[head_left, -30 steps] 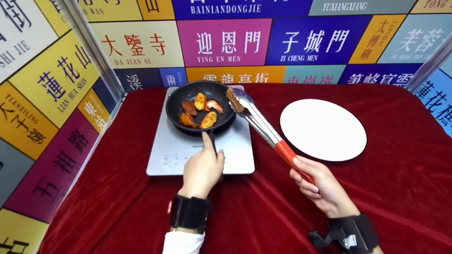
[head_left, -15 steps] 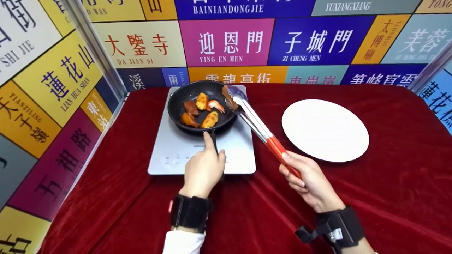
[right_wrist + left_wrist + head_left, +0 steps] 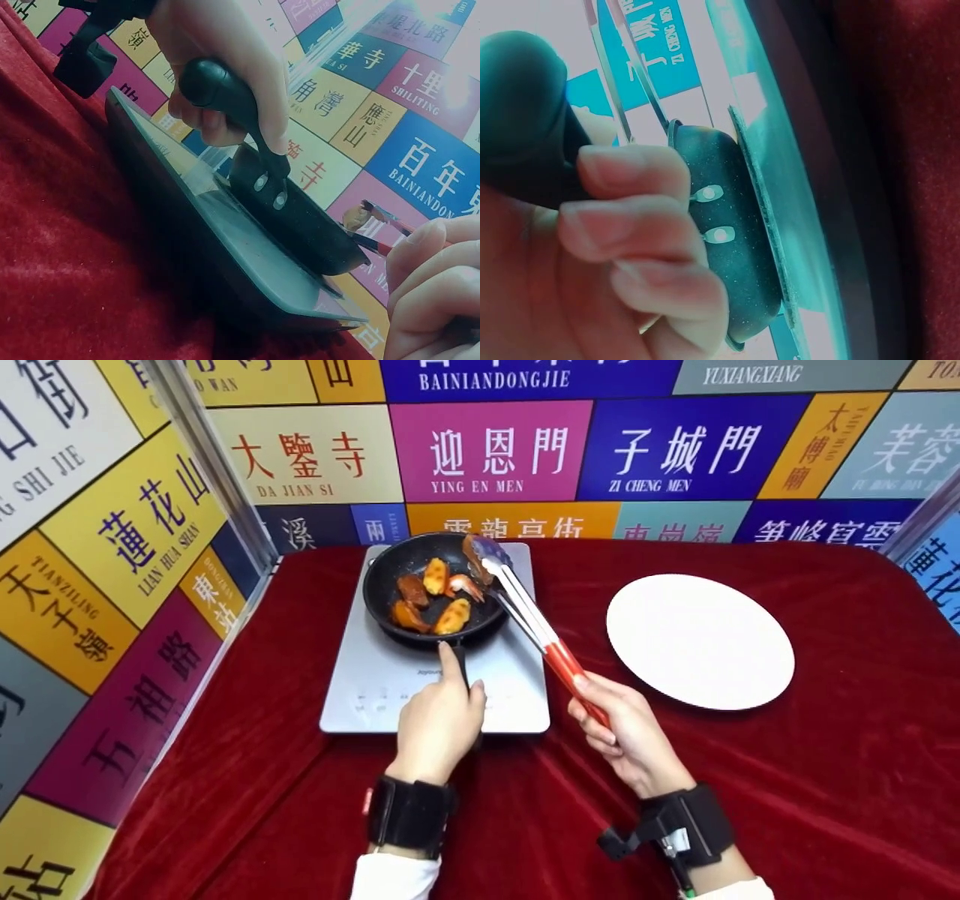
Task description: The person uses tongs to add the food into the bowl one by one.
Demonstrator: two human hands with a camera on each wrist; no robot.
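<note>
My left hand (image 3: 439,727) grips the black handle (image 3: 525,105) of a frying pan (image 3: 381,581), index finger stretched along it toward the pan. In the left wrist view the other fingers curl round the handle. My right hand (image 3: 626,731) holds metal tongs (image 3: 525,604) by their red grips. A brown piece of food (image 3: 472,556) is pinched in the tongs' tips, over the pan's right rim. Inside the pan lie a shrimp (image 3: 465,586), yellow browned pieces (image 3: 452,616), a reddish-brown piece (image 3: 412,590) and an orange-brown piece (image 3: 409,617).
The pan stands on a flat silver induction cooktop (image 3: 352,682). To its right a white oval plate (image 3: 701,641) lies on the red velvet cloth (image 3: 540,810). Panels with Chinese lettering (image 3: 491,450) rise behind and on the left side.
My right hand has moved left with the tongs, carrying the brown piece from outside the right rim to over the pan's right edge. The left hand keeps its hold on the handle.
</note>
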